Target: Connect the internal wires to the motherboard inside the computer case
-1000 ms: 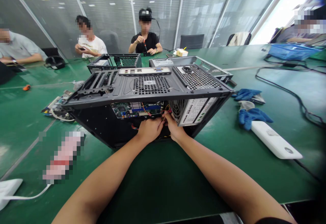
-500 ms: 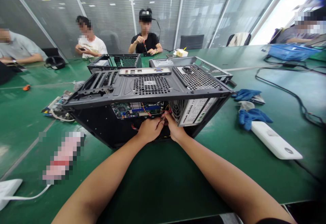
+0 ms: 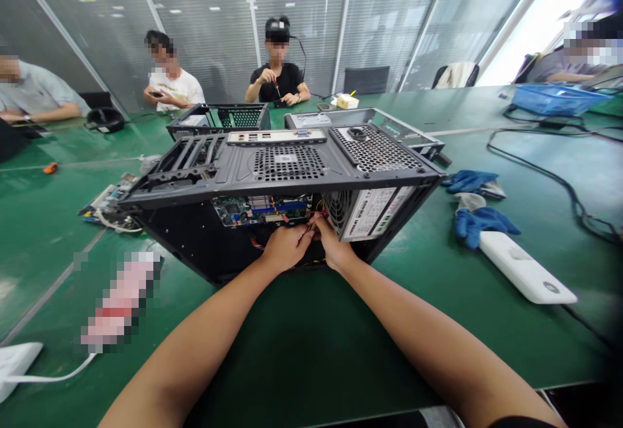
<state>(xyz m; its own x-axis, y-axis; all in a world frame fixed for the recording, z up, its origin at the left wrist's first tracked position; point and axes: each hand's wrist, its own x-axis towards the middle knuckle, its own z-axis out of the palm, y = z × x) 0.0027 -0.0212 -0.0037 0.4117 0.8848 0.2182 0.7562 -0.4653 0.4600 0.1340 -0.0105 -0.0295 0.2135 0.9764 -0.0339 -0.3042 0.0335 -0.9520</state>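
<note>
Computer case (image 3: pixel 292 185) with both hands (image 3: pixel 287 246) (image 3: pixel 334 241) inside

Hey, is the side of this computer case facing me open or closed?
Open: no panel covers the near side of the computer case. The motherboard and power supply show through it.

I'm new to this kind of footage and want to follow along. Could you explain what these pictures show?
There's no robot, just bare hands; every picture comes from a camera worn on their owner's head, looking forward and down. The left hand and right hand reach into the open side of a dark computer case, the right one close to the power supply. What the fingertips hold is too hidden to tell. On the green table also lie blue gloves and a white device.
</note>
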